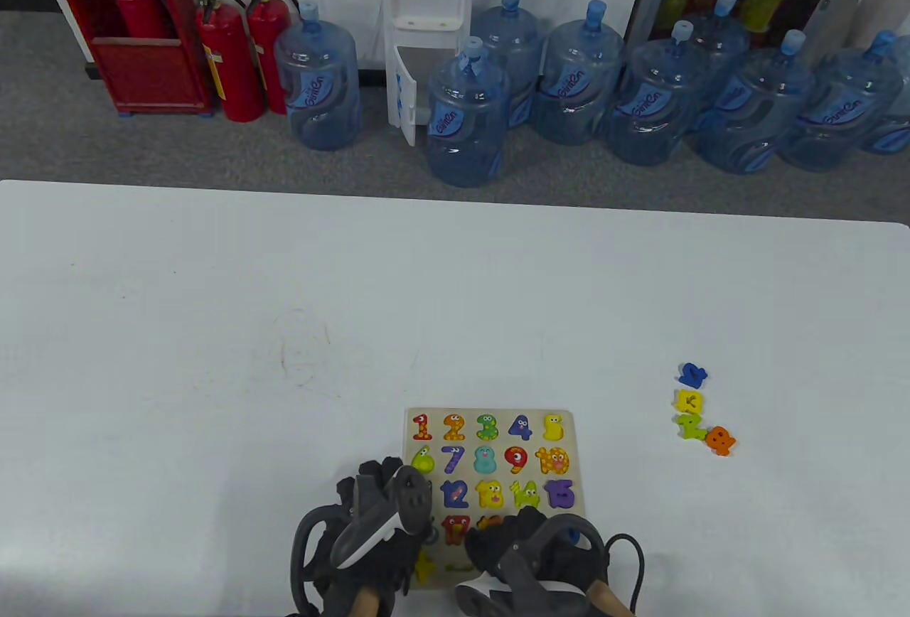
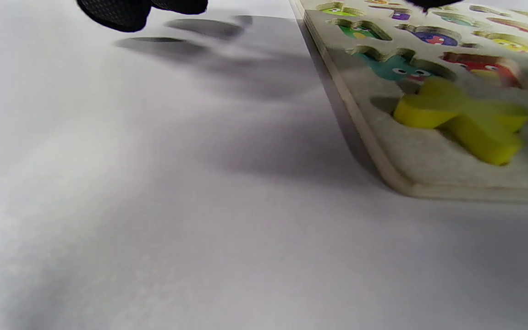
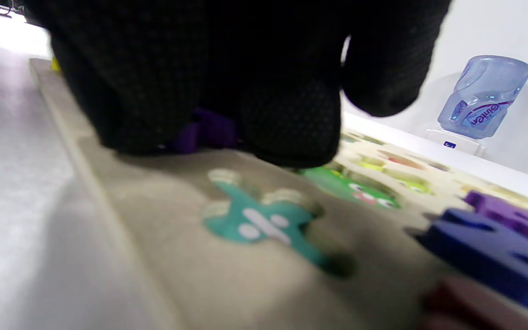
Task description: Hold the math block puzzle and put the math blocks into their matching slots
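Note:
The wooden number puzzle board [image 1: 577,464] lies near the table's front edge, most slots filled with coloured numbers. My left hand [image 1: 384,503] is at the board's left edge; in the left wrist view its fingertips [image 2: 117,11] hang spread just above the table beside the board [image 2: 383,156], gripping nothing. A yellow plus block [image 2: 465,121] sits near that corner. My right hand [image 1: 522,546] covers the board's bottom row. In the right wrist view its fingers [image 3: 287,119] hold a purple block [image 3: 204,133] down against the board [image 3: 177,275], beside an empty teal division-sign slot [image 3: 264,227].
Loose blocks lie on the table to the right: blue [image 1: 692,375], yellow [image 1: 689,401], green [image 1: 691,426] and orange [image 1: 721,441]. Water jugs [image 1: 466,119] and fire extinguishers stand on the floor beyond the table's far edge.

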`<action>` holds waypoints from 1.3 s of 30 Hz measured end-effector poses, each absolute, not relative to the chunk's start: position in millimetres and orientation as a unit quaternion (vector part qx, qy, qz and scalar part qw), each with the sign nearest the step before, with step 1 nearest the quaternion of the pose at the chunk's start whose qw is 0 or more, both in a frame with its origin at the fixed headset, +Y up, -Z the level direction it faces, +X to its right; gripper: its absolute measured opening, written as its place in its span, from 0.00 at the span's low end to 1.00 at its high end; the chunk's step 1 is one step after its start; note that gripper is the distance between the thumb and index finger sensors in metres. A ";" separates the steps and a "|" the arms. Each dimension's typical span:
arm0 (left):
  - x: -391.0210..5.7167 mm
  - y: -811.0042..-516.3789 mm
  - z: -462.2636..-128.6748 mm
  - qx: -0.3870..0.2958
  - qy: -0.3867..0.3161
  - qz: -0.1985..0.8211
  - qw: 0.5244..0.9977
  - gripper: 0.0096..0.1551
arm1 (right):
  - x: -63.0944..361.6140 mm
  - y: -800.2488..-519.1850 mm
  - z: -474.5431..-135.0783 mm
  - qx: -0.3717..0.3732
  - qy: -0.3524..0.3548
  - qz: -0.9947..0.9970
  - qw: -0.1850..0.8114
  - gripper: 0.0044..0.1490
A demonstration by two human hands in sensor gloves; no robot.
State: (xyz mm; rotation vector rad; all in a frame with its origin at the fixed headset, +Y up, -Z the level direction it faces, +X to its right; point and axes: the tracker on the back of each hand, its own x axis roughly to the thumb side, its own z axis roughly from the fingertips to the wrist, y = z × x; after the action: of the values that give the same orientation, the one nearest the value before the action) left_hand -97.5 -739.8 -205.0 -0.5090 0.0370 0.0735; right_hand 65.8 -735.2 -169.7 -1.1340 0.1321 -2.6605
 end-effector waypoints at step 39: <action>-96.4 -741.0 -205.0 -0.259 0.014 0.040 0.965 0.51 | 285.3 -731.1 -279.9 0.110 -0.031 -0.992 0.060 0.48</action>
State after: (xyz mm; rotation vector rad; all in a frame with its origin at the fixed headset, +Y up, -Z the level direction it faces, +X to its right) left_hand -96.4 -741.0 -205.0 -0.5250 0.0285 0.0813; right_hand 285.3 -731.1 -279.9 0.3327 -0.0930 -3.0009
